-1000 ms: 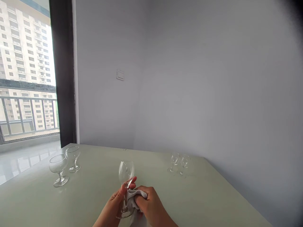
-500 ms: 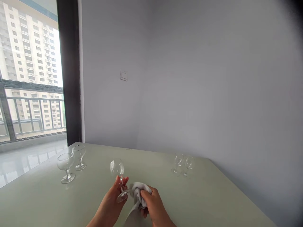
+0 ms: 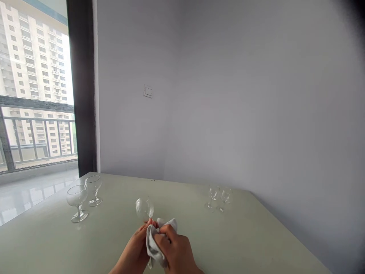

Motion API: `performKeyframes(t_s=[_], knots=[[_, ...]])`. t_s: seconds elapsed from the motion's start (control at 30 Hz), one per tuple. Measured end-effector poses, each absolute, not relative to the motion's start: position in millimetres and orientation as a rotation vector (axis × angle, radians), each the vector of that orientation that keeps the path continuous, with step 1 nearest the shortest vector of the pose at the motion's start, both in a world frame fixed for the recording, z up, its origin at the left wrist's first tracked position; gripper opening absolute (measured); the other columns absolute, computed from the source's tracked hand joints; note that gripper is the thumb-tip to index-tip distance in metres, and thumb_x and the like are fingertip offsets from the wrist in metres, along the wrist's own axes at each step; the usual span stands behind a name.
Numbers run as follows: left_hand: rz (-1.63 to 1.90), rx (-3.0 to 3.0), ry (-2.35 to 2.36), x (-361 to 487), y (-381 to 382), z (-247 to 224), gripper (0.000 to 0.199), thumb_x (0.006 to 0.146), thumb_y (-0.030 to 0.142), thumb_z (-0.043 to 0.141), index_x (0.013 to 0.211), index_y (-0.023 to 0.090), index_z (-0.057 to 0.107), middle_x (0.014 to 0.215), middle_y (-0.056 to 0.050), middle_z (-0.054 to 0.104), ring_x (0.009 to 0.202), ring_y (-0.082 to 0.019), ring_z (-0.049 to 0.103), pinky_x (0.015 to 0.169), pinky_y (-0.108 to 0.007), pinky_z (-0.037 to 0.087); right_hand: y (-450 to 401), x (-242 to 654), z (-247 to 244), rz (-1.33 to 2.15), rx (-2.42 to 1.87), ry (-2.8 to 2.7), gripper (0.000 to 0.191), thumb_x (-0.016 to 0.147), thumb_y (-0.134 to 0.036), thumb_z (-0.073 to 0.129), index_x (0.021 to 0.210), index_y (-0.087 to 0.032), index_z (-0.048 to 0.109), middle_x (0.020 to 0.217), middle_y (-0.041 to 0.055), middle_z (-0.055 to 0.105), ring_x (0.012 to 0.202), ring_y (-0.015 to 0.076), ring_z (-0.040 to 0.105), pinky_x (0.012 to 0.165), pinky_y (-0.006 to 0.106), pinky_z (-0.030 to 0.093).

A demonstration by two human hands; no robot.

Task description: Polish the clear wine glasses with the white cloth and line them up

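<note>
A clear stemmed glass tilts over the near part of the table, its bowl pointing away from me. My left hand is closed around its stem just below the bowl. In my right hand is a bunched light grey cloth, pressed against the lower stem and base of the glass. The cloth and fingers hide most of the stem and foot.
Two stemmed glasses, a nearer one and a farther one, stand upright at the table's left. Two smaller glasses stand toward the back right. The pale table meets grey walls behind.
My right hand has moved left with the cloth, which now wraps over the glass's foot and lower stem. The glass has shifted slightly down and right.
</note>
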State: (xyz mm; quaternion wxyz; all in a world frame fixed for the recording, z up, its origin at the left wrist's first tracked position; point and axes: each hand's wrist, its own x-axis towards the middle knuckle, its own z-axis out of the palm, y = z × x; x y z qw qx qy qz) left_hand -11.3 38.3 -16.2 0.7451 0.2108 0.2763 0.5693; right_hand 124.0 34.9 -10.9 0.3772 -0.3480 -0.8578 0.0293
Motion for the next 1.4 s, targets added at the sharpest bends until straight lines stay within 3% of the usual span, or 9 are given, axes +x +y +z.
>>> performKeyframes(t_s=[0.07, 0.23, 0.4, 0.53, 0.67, 0.83, 1.1, 1.27, 1.4], knots=[[1.245, 0.483, 0.611, -11, 35, -9, 0.02, 0.076, 0.035, 0.064, 0.073, 0.015, 0.061, 0.066, 0.001, 0.058, 0.059, -0.011, 0.055, 0.056, -0.022, 0.044, 36, 130, -2, 0.454, -0.851, -2.088, 0.034, 0.071, -0.021, 0.051, 0.105, -0.026, 0.059, 0.093, 0.0043, 0.061, 0.064, 0.0153, 0.06, 0.055, 0.024, 0.047], [1.213, 0.57, 0.43, -8, 34, 0, 0.021, 0.079, 0.038, 0.059, 0.076, 0.018, 0.06, 0.053, 0.005, 0.045, 0.05, -0.009, 0.05, 0.051, -0.022, 0.043, 43, 127, -3, 1.456, -0.78, -1.346, 0.029, 0.072, -0.036, 0.063, 0.093, -0.016, 0.061, 0.053, -0.0058, 0.05, 0.034, 0.0048, 0.035, 0.033, 0.017, 0.028], [1.33, 0.527, 0.432, -8, 35, -3, 0.013, 0.072, 0.027, 0.069, 0.077, 0.018, 0.061, 0.078, 0.002, 0.057, 0.052, -0.004, 0.044, 0.055, -0.019, 0.042, 46, 119, -18, 1.882, -0.553, -0.919, 0.036, 0.064, -0.045, 0.071, 0.073, -0.012, 0.062, 0.045, -0.0049, 0.05, 0.031, 0.0022, 0.031, 0.03, 0.016, 0.02], [1.351, 0.749, 0.543, -9, 31, -1, 0.014, 0.073, 0.031, 0.066, 0.075, 0.02, 0.059, 0.061, 0.004, 0.049, 0.054, -0.008, 0.043, 0.054, -0.019, 0.038, 42, 114, -22, 2.108, -0.483, -0.784, 0.033, 0.071, -0.047, 0.065, 0.07, -0.014, 0.061, 0.036, -0.008, 0.041, 0.03, 0.0026, 0.024, 0.03, 0.015, 0.016], [1.437, 1.163, 0.916, -17, 33, -2, 0.016, 0.077, 0.038, 0.06, 0.076, 0.022, 0.058, 0.059, 0.004, 0.048, 0.059, -0.012, 0.045, 0.058, -0.02, 0.037, 44, 111, -29, 2.045, -0.618, -0.673, 0.031, 0.068, -0.043, 0.067, 0.059, -0.016, 0.057, 0.032, -0.0071, 0.041, 0.029, 0.004, 0.031, 0.031, 0.015, 0.019], [1.46, 1.425, 1.164, -19, 37, -6, 0.027, 0.071, 0.048, 0.061, 0.071, 0.021, 0.057, 0.065, 0.003, 0.052, 0.059, -0.014, 0.047, 0.06, -0.023, 0.039, 48, 114, -29, 1.849, -0.71, -0.509, 0.032, 0.056, -0.041, 0.076, 0.068, -0.015, 0.061, 0.044, -0.0038, 0.056, 0.035, 0.0045, 0.044, 0.035, 0.014, 0.026], [1.522, 1.541, 1.349, -26, 42, -11, 0.024, 0.078, 0.046, 0.051, 0.072, 0.023, 0.054, 0.07, 0.003, 0.053, 0.067, -0.015, 0.051, 0.067, -0.025, 0.041, 42, 105, -36, 1.767, -0.938, -0.795, 0.038, 0.049, -0.045, 0.075, 0.068, -0.016, 0.059, 0.041, -0.0053, 0.051, 0.032, 0.0074, 0.041, 0.034, 0.019, 0.028], [1.62, 1.561, 1.408, -40, 53, -14, 0.022, 0.077, 0.044, 0.052, 0.073, 0.023, 0.054, 0.074, 0.002, 0.054, 0.06, -0.013, 0.05, 0.061, -0.023, 0.044, 34, 110, -29, 1.658, -1.198, -1.377, 0.031, 0.059, -0.03, 0.068, 0.087, -0.018, 0.065, 0.065, -0.0014, 0.062, 0.058, 0.0138, 0.056, 0.054, 0.024, 0.041], [1.599, 1.695, 1.506, -46, 59, -21, 0.018, 0.078, 0.041, 0.052, 0.078, 0.023, 0.056, 0.078, 0.001, 0.056, 0.067, -0.014, 0.053, 0.065, -0.023, 0.045, 39, 120, -21, 0.937, -1.533, -2.137, 0.058, 0.054, -0.033, 0.073, 0.109, -0.02, 0.062, 0.118, 0.0126, 0.058, 0.088, 0.0302, 0.059, 0.075, 0.039, 0.043]])
